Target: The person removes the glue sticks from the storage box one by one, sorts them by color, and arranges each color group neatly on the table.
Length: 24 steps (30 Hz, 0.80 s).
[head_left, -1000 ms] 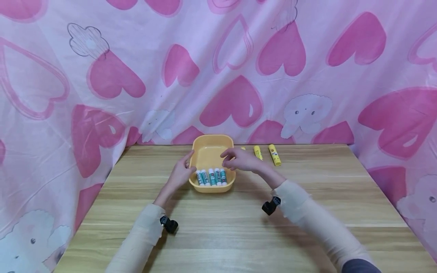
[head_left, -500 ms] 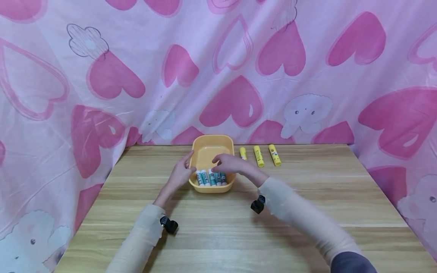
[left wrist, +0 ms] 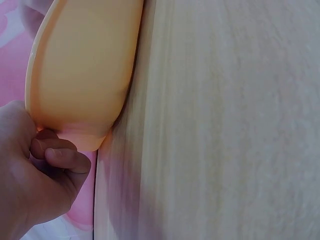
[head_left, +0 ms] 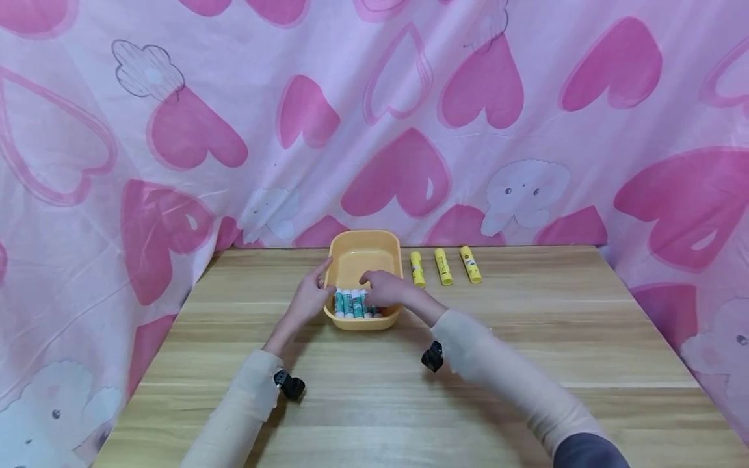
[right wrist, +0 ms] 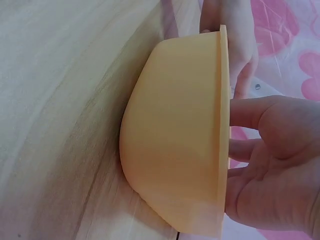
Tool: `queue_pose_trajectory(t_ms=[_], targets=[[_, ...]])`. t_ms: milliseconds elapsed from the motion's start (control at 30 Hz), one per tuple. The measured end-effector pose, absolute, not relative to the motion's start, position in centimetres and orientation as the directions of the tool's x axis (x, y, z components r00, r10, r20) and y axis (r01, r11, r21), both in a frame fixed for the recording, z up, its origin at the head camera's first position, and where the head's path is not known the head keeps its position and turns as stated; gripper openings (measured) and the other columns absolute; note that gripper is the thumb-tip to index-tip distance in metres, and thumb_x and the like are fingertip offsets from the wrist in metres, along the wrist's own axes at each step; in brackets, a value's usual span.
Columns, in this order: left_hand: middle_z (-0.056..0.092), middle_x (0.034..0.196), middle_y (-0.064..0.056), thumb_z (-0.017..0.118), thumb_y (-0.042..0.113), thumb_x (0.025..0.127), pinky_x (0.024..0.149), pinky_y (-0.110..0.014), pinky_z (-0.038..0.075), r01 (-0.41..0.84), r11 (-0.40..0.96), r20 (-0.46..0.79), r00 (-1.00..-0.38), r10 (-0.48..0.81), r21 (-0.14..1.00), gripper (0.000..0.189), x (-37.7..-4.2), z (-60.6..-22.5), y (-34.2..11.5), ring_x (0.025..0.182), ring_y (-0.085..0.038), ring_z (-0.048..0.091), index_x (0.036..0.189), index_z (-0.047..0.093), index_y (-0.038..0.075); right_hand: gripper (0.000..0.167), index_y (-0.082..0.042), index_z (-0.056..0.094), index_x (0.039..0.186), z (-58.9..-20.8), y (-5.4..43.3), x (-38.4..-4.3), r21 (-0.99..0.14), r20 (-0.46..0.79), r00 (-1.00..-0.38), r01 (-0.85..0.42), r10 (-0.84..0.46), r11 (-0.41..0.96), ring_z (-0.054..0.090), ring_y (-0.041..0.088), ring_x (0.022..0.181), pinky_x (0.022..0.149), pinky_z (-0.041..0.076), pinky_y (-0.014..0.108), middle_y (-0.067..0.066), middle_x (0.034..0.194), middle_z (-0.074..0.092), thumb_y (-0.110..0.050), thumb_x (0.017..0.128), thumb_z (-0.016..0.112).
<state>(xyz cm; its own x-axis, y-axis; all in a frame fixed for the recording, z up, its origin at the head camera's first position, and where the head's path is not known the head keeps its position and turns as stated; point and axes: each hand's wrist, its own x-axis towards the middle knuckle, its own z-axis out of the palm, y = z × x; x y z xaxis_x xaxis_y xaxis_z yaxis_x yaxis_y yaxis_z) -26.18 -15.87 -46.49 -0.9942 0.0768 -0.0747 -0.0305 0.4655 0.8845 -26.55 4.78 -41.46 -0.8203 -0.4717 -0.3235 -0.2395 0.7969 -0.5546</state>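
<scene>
An orange plastic basin [head_left: 365, 240] stands at the table's back edge. My left hand [head_left: 307, 300] grips its left rim; the left wrist view shows that hand's fingers [left wrist: 67, 159] curled against the outer wall. Several teal-and-white glue sticks [head_left: 348, 304] lie side by side in the near end of the basin. Over the right rim reaches my right hand [head_left: 387, 290], its fingers down at the right-hand sticks and partly covering them. In the right wrist view its fingers [right wrist: 245, 111] extend straight past the rim, and their tips are hidden inside the basin.
To the right of the basin, three yellow glue sticks [head_left: 443, 267] lie in a spaced row on the wooden table [head_left: 374, 396]. A pink heart-patterned cloth [head_left: 394, 172] hangs right behind the table. Each wrist carries a small black camera [head_left: 433, 357].
My right hand has moved left and down into the basin, uncovering the leftmost yellow glue stick. The teal glue sticks have shifted slightly left. My left hand has stayed on the rim.
</scene>
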Motion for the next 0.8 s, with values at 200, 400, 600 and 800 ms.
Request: queue_pose_trajectory(t_ms=[200, 400, 600, 800], targets=[[0.043, 0.066, 0.001, 0.060, 0.009, 0.087, 0.048, -0.021, 0.039, -0.052, 0.476, -0.092, -0.994, 0.062, 0.878, 0.077, -26.2, -46.4, -15.9, 0.055, -0.013, 0.043, 0.156, 0.032, 0.028, 0.057, -0.005, 0.051, 0.138, -41.2, 4.8, -26.1, -0.569, -0.316, -0.831, -0.219, -0.457, 0.792, 0.056, 0.021, 0.098, 0.089, 0.051, 0.036, 0.011, 0.119, 0.061, -0.015, 0.086, 0.072], [0.042, 0.067, 0.001, 0.061, 0.008, 0.087, 0.049, -0.022, 0.040, -0.051, 0.475, -0.094, -0.993, 0.067, 0.878, 0.077, -26.2, -46.5, -15.9, 0.056, -0.013, 0.043, 0.156, 0.033, 0.028, 0.056, -0.007, 0.055, 0.135, -41.5, 4.8, -25.7, -0.548, -0.287, -0.857, -0.220, -0.428, 0.807, 0.053, 0.021, 0.100, 0.090, 0.050, 0.035, 0.012, 0.120, 0.052, -0.014, 0.084, 0.076], [0.042, 0.067, 0.001, 0.061, 0.008, 0.087, 0.048, -0.022, 0.040, -0.040, 0.484, -0.084, -0.994, 0.070, 0.874, 0.076, -26.2, -46.4, -15.9, 0.056, -0.012, 0.042, 0.156, 0.033, 0.027, 0.050, -0.004, 0.059, 0.128, -41.7, 5.0, -25.4, -0.565, -0.249, -0.850, -0.261, -0.464, 0.783, 0.052, 0.020, 0.107, 0.099, 0.048, 0.038, 0.011, 0.123, 0.057, -0.013, 0.083, 0.078], [0.043, 0.068, 0.001, 0.061, 0.009, 0.087, 0.048, -0.021, 0.040, -0.031, 0.482, -0.078, -0.994, 0.077, 0.876, 0.077, -26.1, -46.4, -15.9, 0.056, -0.012, 0.043, 0.156, 0.032, 0.028, 0.047, -0.005, 0.060, 0.123, -41.8, 5.3, -25.3, -0.640, -0.213, -0.849, -0.253, -0.484, 0.725, 0.058, 0.021, 0.106, 0.095, 0.051, 0.037, 0.011, 0.120, 0.063, -0.011, 0.081, 0.079]])
